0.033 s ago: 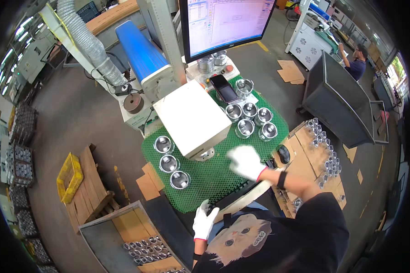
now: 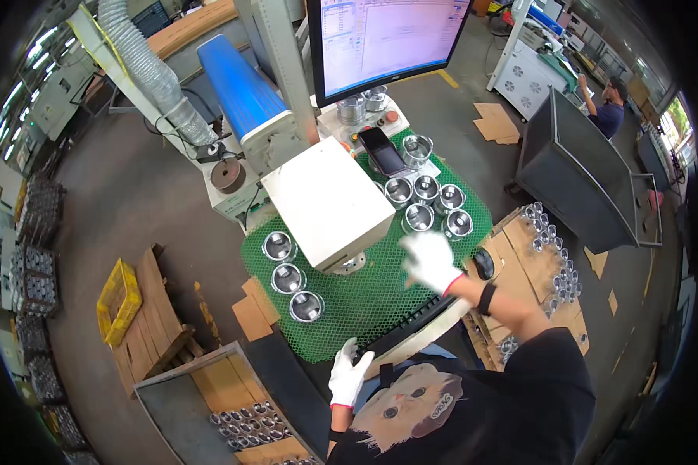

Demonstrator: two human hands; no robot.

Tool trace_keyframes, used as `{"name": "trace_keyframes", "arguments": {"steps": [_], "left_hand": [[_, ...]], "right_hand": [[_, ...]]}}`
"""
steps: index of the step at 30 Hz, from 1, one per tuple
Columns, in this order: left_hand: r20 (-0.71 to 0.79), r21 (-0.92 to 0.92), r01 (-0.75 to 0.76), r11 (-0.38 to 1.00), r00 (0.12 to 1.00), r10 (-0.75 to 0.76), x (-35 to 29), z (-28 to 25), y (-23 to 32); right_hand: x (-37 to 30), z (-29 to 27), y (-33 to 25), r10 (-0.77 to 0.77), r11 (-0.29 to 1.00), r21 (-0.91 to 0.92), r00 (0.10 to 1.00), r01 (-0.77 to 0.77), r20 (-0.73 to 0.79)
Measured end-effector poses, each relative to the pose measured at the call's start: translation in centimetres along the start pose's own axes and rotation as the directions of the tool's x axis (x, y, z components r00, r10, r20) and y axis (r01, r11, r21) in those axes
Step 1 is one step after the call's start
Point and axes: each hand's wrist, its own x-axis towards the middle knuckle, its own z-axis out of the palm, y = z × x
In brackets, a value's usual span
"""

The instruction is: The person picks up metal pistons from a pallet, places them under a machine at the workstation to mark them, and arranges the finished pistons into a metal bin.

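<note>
My left hand (image 2: 348, 375), in a white glove, rests at the left end of a black keyboard (image 2: 399, 325), its thumb and fingers apart. My white-gloved right hand (image 2: 430, 262) hovers over the green mesh mat (image 2: 364, 302), slightly blurred, with thumb and fingers apart and nothing seen in them. Just beyond it stand several shiny cup-shaped metal parts that look like pistons (image 2: 418, 218). Three more such metal parts (image 2: 288, 278) form a row at the mat's left side. A white box-shaped machine head (image 2: 328, 203) overhangs the mat between the two groups.
A monitor (image 2: 392, 39) and a black phone (image 2: 381, 150) are at the back. Right of the mat lies a black mouse (image 2: 483, 263), beside cardboard (image 2: 520, 252) bearing more metal parts. A bin (image 2: 186, 403) is lower left. A person (image 2: 609, 108) works at far right.
My right hand has moved a little to the right and away from me, toward the metal parts. The small box on the monitor screen is gone. My left hand has stayed put.
</note>
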Motion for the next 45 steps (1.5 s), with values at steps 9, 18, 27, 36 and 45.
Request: {"name": "trace_keyframes", "arguments": {"steps": [9,18,27,36,45], "left_hand": [[-0.005,0.007,-0.127,0.992,0.992,0.127,0.8,-0.7,-0.2],[-0.126,-0.613,0.136,0.778,0.955,-0.267,-4.7,-3.3,-10.9],[-0.035,-0.999,-0.033,-0.016,0.987,0.154,-5.5,-6.7,-5.4],[-0.238,-0.706,-0.253,0.661,0.964,0.115,-5.4,-7.3,6.7],[-0.171,0.427,-0.489,0.761,0.783,0.598,8.4,-0.7,12.7]], "right_hand": [[2.5,3.8,8.7,0.017,0.919,-0.393,0.996,0.019,0.087],[-10.3,5.0,-5.4,-0.233,0.964,-0.075,0.946,0.255,0.224],[-5.6,-0.5,-20.8,-0.563,0.023,0.636,0.516,-0.771,0.646],[-4.5,0.4,-14.9,-0.566,-0.36,0.51,0.617,-0.781,0.546],[-11.9,3.3,0.0,0.111,-0.719,0.454,0.558,-0.526,0.823]]}}
